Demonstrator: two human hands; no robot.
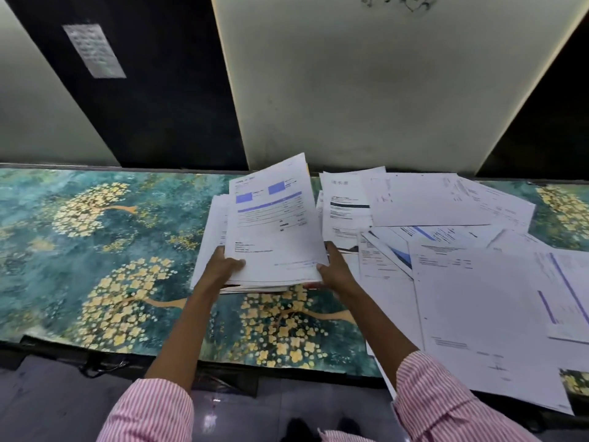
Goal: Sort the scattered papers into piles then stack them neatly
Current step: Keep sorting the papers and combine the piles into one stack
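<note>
Hands are gripping a gathered stack of papers (271, 224) at its near edge in the head view, the only view here: the left hand (224, 261) is clamping the near left corner with the thumb lying on the top sheet, and the right hand (334, 269) is pinching the near right corner, fingers partly tucked underneath. That stack is sitting a little left of the middle of the desk (95, 237), which is covered in a teal cloth with gold flowers, and its far end is tilting up while its sheets are fanning out unevenly on the left side. Loose papers (462, 266) are lying overlapped across the right half of the desk, some hanging over the near edge. Judging from this, the step in hand is squaring the gathered stack; doing it well probably means loosening the grip slightly, tapping the near edge on the desk so the sheets are sliding level, then nudging the left side flush. Gripping too tightly is likely to be keeping the sheets crooked, and the top sheet, with its blue blocks, looks slippery enough to slide off.
</note>
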